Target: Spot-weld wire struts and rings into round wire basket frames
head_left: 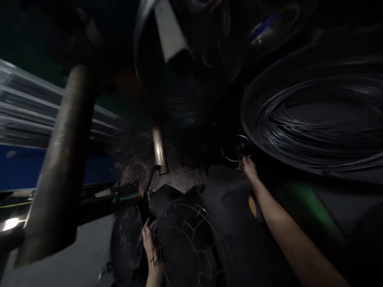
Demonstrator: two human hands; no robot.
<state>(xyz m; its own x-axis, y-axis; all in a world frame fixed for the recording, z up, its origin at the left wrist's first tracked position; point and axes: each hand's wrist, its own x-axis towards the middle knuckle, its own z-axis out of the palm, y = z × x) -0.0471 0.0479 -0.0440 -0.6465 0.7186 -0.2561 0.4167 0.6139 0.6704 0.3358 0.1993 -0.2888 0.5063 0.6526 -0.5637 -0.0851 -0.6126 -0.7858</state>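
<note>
What the right hand (pixel 249 168) touches by the wire hoop (pixel 223 153) is too small and dark to tell. Shadow hides how the left hand (pixel 152 245) meets the wire frame (pixel 197 252), whose near end runs out of view. The wire coil (pixel 281 135) is cut off on the right, the metal bars (pixel 30 99) on the left are blurred, and the far lettering (pixel 189 121) is unreadably small.

Right arm (pixel 281 215) outstretched; left hand (pixel 150 240) seemingly half-curled.

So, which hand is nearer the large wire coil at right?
Right. The right hand is just left of the large wire coil in view; the left hand is farther off, lower and further left.
</note>
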